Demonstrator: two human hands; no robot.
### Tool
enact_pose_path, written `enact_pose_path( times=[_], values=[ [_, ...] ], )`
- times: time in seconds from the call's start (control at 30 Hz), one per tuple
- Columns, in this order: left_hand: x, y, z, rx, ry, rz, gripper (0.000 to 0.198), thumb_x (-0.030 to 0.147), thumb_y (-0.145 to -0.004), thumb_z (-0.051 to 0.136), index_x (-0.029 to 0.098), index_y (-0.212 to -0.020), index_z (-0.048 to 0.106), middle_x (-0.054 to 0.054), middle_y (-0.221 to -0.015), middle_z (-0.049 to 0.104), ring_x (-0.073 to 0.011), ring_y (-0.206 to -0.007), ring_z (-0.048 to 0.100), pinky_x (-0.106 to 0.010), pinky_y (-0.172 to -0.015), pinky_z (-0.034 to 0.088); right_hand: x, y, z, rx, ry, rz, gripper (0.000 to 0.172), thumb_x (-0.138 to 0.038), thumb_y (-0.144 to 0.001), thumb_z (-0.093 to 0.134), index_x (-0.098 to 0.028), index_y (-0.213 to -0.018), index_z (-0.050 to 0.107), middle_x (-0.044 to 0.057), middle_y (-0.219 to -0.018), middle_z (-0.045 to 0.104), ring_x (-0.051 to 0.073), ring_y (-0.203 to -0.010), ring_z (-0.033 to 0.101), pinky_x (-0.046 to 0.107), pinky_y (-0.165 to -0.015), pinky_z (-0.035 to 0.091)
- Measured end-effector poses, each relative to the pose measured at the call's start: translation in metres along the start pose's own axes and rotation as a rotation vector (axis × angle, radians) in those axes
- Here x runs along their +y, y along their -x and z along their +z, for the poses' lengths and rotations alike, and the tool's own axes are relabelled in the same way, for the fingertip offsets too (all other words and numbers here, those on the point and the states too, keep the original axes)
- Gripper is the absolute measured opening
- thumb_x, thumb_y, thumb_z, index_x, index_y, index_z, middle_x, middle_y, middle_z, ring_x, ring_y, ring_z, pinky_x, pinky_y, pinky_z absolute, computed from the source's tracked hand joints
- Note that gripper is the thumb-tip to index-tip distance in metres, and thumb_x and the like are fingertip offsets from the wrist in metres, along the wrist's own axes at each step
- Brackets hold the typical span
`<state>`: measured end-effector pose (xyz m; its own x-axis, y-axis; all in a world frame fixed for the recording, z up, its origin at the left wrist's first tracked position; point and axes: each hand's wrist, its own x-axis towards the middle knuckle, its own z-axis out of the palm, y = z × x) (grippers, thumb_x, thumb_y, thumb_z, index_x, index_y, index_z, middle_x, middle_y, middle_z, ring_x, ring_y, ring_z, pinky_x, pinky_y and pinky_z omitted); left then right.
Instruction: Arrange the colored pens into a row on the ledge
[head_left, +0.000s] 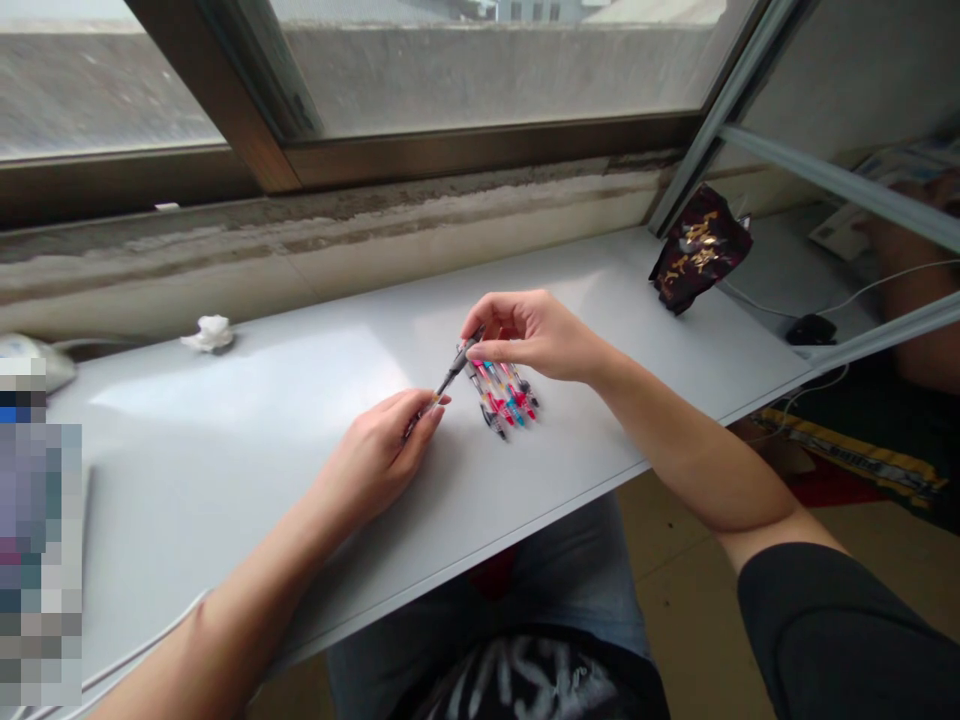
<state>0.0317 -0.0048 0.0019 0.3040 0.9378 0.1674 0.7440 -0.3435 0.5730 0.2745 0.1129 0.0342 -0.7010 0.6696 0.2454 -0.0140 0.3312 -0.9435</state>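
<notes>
Both of my hands hold one dark pen (454, 370), tilted up to the right above the white table. My left hand (390, 438) is closed around its lower end. The thumb and fingers of my right hand (529, 335) pinch its upper, black end. On the tabletop just below my right hand lies a row of several pens (510, 395), side by side, with black, red, pink and blue parts. My right hand hides the far ends of some of them.
A crumpled white tissue (210, 334) lies at the table's back left. At the back right stands a dark packet with gold lettering (701, 250), near a metal frame (847, 180). White cables (142, 650) run along the left front. Beyond the frame another person's arm (915, 290) shows.
</notes>
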Motion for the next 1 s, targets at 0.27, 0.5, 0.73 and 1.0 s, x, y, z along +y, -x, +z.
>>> enact_pose_path(
  times=[0.27, 0.5, 0.73, 1.0],
  values=[
    [0.001, 0.000, -0.001, 0.014, 0.012, 0.013, 0.035, 0.046, -0.110, 0.045, 0.023, -0.102, 0.069, -0.007, -0.099, 0.080, -0.0233, -0.088, 0.075, -0.033, -0.082, 0.055, -0.008, 0.005, -0.015, -0.009, 0.249, 0.097, 0.049, -0.062, -0.101, 0.065, -0.015, -0.085, 0.065, -0.001, -0.066, 0.060, 0.010, -0.060, 0.052, 0.025, -0.057, 0.036],
    [0.001, -0.001, -0.001, 0.001, 0.005, -0.015, 0.037, 0.049, -0.109, 0.043, 0.023, -0.099, 0.069, -0.007, -0.094, 0.080, -0.0232, -0.084, 0.074, -0.034, -0.081, 0.056, -0.012, 0.005, -0.026, -0.125, 0.337, 0.079, 0.041, -0.051, -0.102, 0.069, -0.015, -0.082, 0.067, 0.000, -0.069, 0.064, 0.011, -0.063, 0.054, 0.027, -0.063, 0.039],
    [0.001, -0.001, -0.001, 0.021, -0.006, -0.007, 0.036, 0.046, -0.109, 0.043, 0.023, -0.100, 0.069, -0.007, -0.097, 0.080, -0.0238, -0.087, 0.075, -0.035, -0.083, 0.056, -0.015, 0.006, -0.024, -0.061, 0.313, 0.044, 0.039, -0.050, -0.091, 0.082, -0.015, -0.103, 0.068, 0.001, -0.080, 0.069, 0.012, -0.068, 0.057, 0.027, -0.064, 0.037],
    [0.001, 0.000, 0.001, 0.005, 0.000, 0.003, 0.035, 0.045, -0.110, 0.044, 0.023, -0.101, 0.069, -0.007, -0.097, 0.080, -0.0237, -0.087, 0.074, -0.035, -0.084, 0.055, -0.018, 0.007, -0.023, -0.066, 0.456, 0.082, 0.040, -0.051, -0.101, 0.070, -0.013, -0.089, 0.069, -0.001, -0.068, 0.063, 0.011, -0.064, 0.053, 0.027, -0.063, 0.034]
  ],
)
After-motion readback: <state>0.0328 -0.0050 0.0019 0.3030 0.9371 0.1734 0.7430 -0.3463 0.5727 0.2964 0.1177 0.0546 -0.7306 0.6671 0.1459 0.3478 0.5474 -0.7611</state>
